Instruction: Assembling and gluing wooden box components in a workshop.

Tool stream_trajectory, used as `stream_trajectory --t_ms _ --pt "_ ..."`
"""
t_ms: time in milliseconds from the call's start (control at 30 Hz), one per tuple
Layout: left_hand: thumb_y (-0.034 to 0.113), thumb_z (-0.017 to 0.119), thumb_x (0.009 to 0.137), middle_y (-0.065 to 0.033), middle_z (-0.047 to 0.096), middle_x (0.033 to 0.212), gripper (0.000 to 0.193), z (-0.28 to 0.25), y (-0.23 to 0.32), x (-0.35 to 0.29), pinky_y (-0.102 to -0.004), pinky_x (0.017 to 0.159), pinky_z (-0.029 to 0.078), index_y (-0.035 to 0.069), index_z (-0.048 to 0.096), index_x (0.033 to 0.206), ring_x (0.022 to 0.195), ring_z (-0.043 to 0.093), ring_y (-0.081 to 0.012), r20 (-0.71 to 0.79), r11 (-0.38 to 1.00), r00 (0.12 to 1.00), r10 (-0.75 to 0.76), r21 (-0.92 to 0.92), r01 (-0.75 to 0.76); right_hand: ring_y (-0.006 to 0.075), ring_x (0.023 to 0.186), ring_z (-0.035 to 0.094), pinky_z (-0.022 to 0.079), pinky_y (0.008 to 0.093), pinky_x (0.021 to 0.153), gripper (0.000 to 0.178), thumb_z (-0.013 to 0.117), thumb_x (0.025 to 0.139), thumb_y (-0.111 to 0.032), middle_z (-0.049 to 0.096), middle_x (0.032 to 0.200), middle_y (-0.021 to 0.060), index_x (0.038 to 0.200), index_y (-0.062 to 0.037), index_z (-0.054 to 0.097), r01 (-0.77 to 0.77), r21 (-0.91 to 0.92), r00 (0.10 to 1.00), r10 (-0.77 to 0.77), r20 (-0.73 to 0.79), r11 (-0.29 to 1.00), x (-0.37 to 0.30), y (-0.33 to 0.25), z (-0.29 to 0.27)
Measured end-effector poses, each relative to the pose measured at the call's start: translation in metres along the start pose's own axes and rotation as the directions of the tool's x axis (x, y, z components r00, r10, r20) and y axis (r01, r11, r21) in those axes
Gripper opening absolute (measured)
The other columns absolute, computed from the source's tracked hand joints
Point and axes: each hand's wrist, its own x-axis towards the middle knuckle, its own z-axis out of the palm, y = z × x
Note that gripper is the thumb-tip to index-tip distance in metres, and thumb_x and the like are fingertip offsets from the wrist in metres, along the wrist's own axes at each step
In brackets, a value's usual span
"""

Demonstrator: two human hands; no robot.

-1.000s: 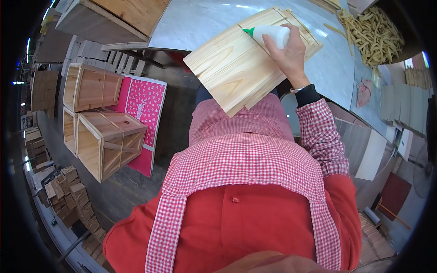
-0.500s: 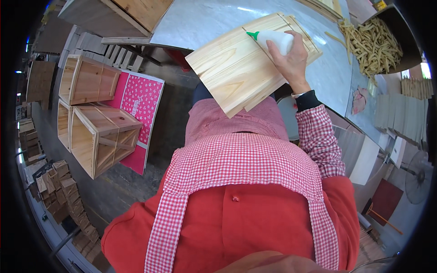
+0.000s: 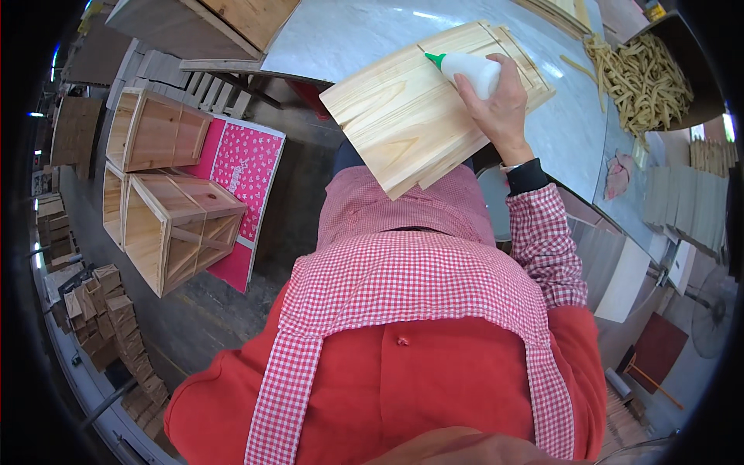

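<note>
We see a white squeeze bottle (image 3: 473, 71) with a tapered green nozzle (image 3: 435, 59), tipped nearly sideways in the right grip (image 3: 500, 97), nozzle pointing left; beneath it we find pale, grained wooden boards (image 3: 403, 116), unevenly stacked, lying aslant and jutting past the desk's (image 3: 349, 39) near edge; whether the nozzle touches them, we cannot tell.

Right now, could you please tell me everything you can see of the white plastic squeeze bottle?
The white squeeze bottle, plastic by its look, has a smooth, rounded body and a tapered green nozzle. It is tipped sideways over the pale, grained wooden boards, nozzle toward the person's left. The bare right hand grips it near its base end. Whether the nozzle touches the wood is unclear.
</note>
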Motion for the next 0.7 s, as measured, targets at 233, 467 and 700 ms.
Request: stream_trajectory --t_ms 233,467,700 --pt "0.028 0.059 0.092 -0.0055 0.061 0.071 0.026 -0.008 0.007 0.02 -0.0356 0.06 0.048 0.003 0.064 0.086 0.065 0.06 -0.0171 -0.01 0.999 1.0 0.016 0.031 -0.016 0.0297 0.079 0.066 0.053 0.0354 0.066 0.05 0.078 0.075 -0.026 0.063 0.092 0.0186 0.11 -0.0004 0.053 -0.019 0.009 1.0 0.018 0.005 1.0 -0.004 0.0 0.0" --pt "0.027 0.059 0.092 -0.0053 0.061 0.07 0.026 -0.011 0.01 0.034 -0.0355 0.058 0.047 0.003 0.064 0.085 0.063 0.06 -0.0169 -0.016 0.999 1.0 0.013 0.048 -0.012 0.0302 0.079 0.065 0.052 0.0357 0.067 0.048 0.078 0.076 -0.025 0.063 0.091 0.0183 0.109 -0.0003 0.053 -0.026 0.007 1.0 0.026 0.009 1.0 -0.003 0.0 0.0" --pt "0.028 0.061 0.092 -0.0032 0.062 0.069 0.024 -0.033 0.005 0.082 -0.0332 0.056 0.05 0.006 0.063 0.101 0.06 0.062 -0.017 0.01 0.978 1.0 0.005 -0.207 -0.003 0.0321 0.079 0.065 0.052 0.036 0.068 0.042 0.075 0.076 -0.019 0.063 0.091 0.0175 0.108 -0.0006 0.054 0.121 -0.027 0.989 -0.118 0.09 0.992 0.012 -0.008 -0.013"
